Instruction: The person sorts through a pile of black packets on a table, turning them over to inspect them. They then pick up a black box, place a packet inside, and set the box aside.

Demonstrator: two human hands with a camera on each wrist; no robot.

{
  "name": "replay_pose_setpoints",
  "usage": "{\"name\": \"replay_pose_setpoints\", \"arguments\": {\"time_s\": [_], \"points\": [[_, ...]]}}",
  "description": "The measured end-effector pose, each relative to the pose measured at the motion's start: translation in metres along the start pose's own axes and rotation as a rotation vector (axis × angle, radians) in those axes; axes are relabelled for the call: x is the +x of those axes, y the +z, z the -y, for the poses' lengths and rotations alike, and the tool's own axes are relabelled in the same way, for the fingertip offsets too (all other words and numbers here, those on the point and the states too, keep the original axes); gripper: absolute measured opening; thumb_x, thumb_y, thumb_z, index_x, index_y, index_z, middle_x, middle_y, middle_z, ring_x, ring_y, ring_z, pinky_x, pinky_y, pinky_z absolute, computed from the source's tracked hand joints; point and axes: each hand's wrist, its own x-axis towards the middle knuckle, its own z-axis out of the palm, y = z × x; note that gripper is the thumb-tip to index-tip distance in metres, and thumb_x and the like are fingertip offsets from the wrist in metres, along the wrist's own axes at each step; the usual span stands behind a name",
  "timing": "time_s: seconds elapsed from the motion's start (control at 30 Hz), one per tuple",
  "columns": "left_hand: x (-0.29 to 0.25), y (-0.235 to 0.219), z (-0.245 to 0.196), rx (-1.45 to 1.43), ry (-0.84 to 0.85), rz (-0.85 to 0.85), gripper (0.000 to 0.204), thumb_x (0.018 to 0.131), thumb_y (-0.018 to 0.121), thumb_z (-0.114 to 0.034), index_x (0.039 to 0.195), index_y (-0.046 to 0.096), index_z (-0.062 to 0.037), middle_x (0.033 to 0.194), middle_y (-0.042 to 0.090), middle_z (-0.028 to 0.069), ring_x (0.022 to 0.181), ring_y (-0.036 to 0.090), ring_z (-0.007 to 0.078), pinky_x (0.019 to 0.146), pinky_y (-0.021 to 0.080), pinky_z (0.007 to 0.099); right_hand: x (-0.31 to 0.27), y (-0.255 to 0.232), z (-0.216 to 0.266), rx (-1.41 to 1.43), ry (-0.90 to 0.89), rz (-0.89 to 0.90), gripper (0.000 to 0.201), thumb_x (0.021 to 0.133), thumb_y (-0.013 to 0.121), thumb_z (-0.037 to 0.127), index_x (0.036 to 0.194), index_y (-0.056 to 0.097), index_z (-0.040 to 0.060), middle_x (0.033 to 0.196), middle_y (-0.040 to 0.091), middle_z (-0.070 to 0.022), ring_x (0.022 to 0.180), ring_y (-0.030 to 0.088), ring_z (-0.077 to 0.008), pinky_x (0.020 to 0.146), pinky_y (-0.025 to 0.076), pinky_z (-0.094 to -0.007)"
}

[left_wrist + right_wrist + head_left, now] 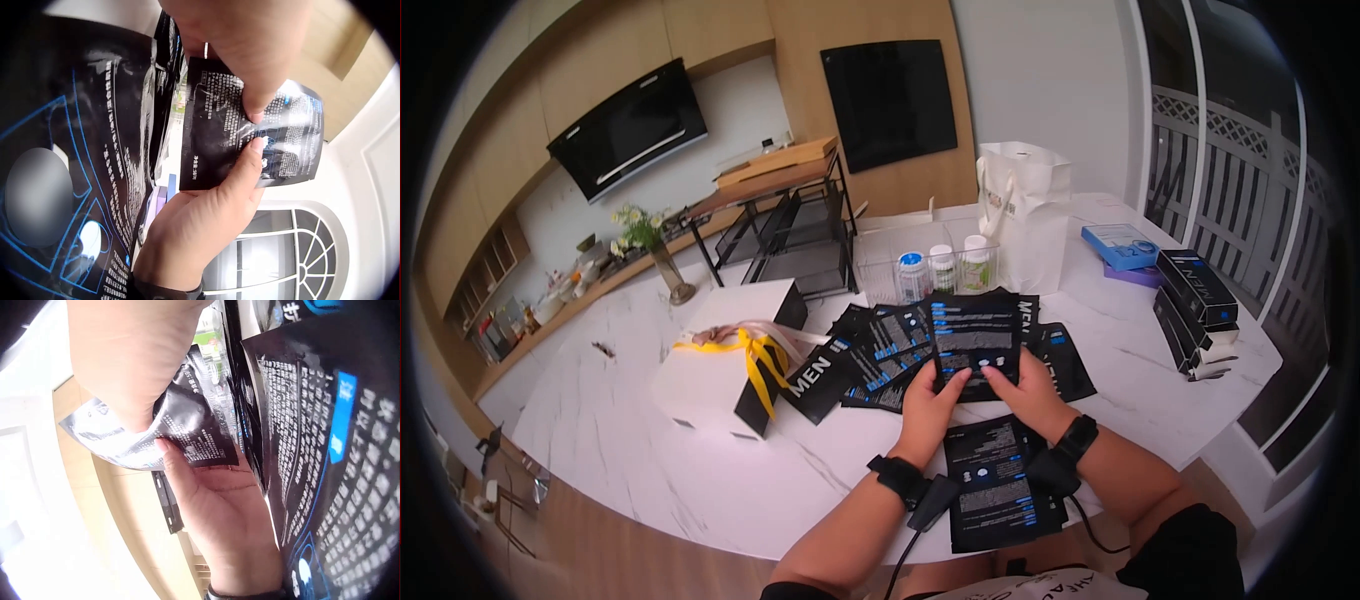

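Both hands hold one black packet (975, 335) upright above the table, its printed side facing the head camera. The left hand (930, 405) grips its lower left part, thumb on the front; the right hand (1030, 395) grips the lower right the same way. In the left wrist view the two thumbs nearly meet on the packet (215, 125). The fingers behind it are mostly hidden. More black packets (885, 350) lie spread behind and beside the hands, and a pile of them (990, 480) lies between the forearms at the table's near edge.
A white box (720, 360) with yellow ribbon stands left. Behind the packets are a clear bin with several bottles (942, 270) and a white paper bag (1030, 220). Black boxes (1195, 300) and a blue box (1120, 246) lie right. A black rack (800, 240) stands at the back.
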Motion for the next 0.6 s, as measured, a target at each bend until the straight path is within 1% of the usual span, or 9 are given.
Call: {"name": "replay_pose_setpoints", "arguments": {"time_s": [0.07,0.17,0.27,0.37,0.43,0.47,0.53,0.57,0.6], "points": [[0.001,0.0,0.0,-0.015,-0.006,0.015,0.023,0.083,0.059,-0.009,0.103,0.056,0.0002,0.094,0.061,0.0029,0.085,0.055,0.0077,0.077,0.043,0.0219,0.0,-0.001,-0.008,0.01,-0.018,0.023,0.029,0.083,0.057,0.013,0.107,0.051,-0.0018,0.095,0.061,-0.0141,0.086,0.059,-0.0189,0.076,0.045,-0.0285],[0.0,0.002,0.002,-0.127,-0.011,0.048,0.022,0.085,0.057,-0.008,0.106,0.054,-0.0005,0.099,0.06,0.0021,0.089,0.053,0.0077,0.081,0.041,0.0219,0.002,0.001,-0.01,0.06,-0.01,-0.027,0.029,0.083,0.057,0.013,0.106,0.051,-0.002,0.094,0.061,-0.0151,0.086,0.06,-0.0216,0.075,0.045,-0.0289],[0.0,0.002,0.005,-0.08,-0.002,0.029,0.021,0.085,0.057,-0.008,0.104,0.055,-0.0001,0.097,0.06,0.0018,0.087,0.054,0.007,0.08,0.041,0.0211,0.003,0.001,-0.017,0.004,0.015,-0.07,0.028,0.082,0.058,0.016,0.103,0.053,-0.0019,0.09,0.062,-0.0164,0.083,0.062,-0.0247,0.072,0.047,-0.0294],[0.002,-0.001,0.007,-0.071,-0.003,0.036,0.019,0.085,0.057,-0.009,0.103,0.056,-0.0008,0.095,0.061,0.0012,0.085,0.054,0.0065,0.078,0.042,0.0204,0.001,-0.001,-0.008,0.011,-0.022,-0.086,0.026,0.081,0.059,0.018,0.099,0.055,-0.0008,0.084,0.062,-0.0151,0.077,0.062,-0.0261,0.067,0.047,-0.0311],[0.001,-0.005,0.007,-0.062,-0.03,0.049,0.018,0.086,0.056,-0.009,0.103,0.056,-0.0015,0.095,0.061,0.0013,0.085,0.054,0.0062,0.078,0.042,0.0205,0.001,-0.005,0.003,-0.223,-0.118,0.121,0.024,0.081,0.06,0.02,0.094,0.056,0.0007,0.078,0.061,-0.0145,0.071,0.061,-0.0288,0.062,0.046,-0.0328],[0.001,-0.005,0.006,-0.072,-0.049,0.056,0.017,0.086,0.056,-0.008,0.102,0.056,-0.0022,0.095,0.061,0.0015,0.085,0.054,0.006,0.078,0.042,0.0206,0.002,-0.005,0.002,-0.216,-0.12,0.115,0.024,0.081,0.06,0.02,0.094,0.056,0.0007,0.078,0.061,-0.0145,0.071,0.061,-0.0288,0.062,0.046,-0.0328],[0.0,-0.002,0.004,-0.091,-0.031,0.059,0.018,0.085,0.058,-0.009,0.102,0.057,-0.0021,0.096,0.061,0.0015,0.086,0.054,0.0062,0.078,0.042,0.0205,0.005,-0.004,-0.005,-0.239,-0.176,-0.102,0.023,0.081,0.061,0.022,0.089,0.056,0.0017,0.072,0.058,-0.0139,0.066,0.058,-0.0307,0.057,0.044,-0.0341],[-0.002,0.002,0.0,-0.081,-0.046,0.074,0.019,0.085,0.058,-0.009,0.102,0.057,-0.002,0.096,0.061,0.0017,0.086,0.054,0.0064,0.079,0.041,0.0205,0.008,-0.007,-0.007,-0.215,-0.116,-0.126,0.023,0.081,0.06,0.023,0.089,0.056,0.0016,0.07,0.058,-0.0136,0.064,0.057,-0.0307,0.056,0.043,-0.0345],[-0.004,0.004,-0.001,-0.07,-0.062,0.092,0.02,0.084,0.059,-0.01,0.102,0.057,-0.002,0.097,0.061,0.0018,0.086,0.054,0.0066,0.079,0.041,0.0205,0.007,-0.009,-0.007,-0.216,-0.113,-0.143,0.023,0.081,0.06,0.023,0.089,0.056,0.0016,0.07,0.058,-0.0136,0.064,0.057,-0.0307,0.056,0.043,-0.0345]]}}
